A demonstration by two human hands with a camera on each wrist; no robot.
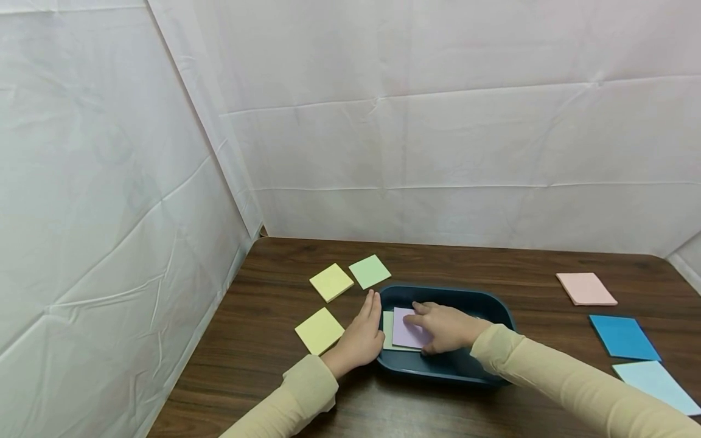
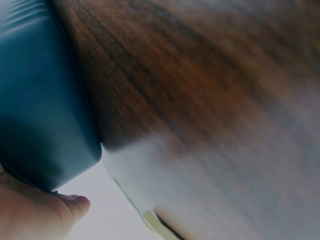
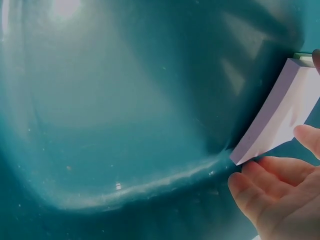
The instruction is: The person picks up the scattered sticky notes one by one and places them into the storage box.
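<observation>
Lilac sticky-note pad (image 1: 408,331), light and bendy so best pinched by its edges, lies inside the blue tray (image 1: 493,304), gripped by the right hand (image 1: 446,328), while at nine o'clock the flat-fingered left hand (image 1: 361,337) steadies the tray's wall.

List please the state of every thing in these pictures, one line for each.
blue tray: upright on table, left hand flat against its side.
purple pad: in tray, on green pad, held by right hand.
yellow pads: flat on table.
pink pad: flat on table.
</observation>
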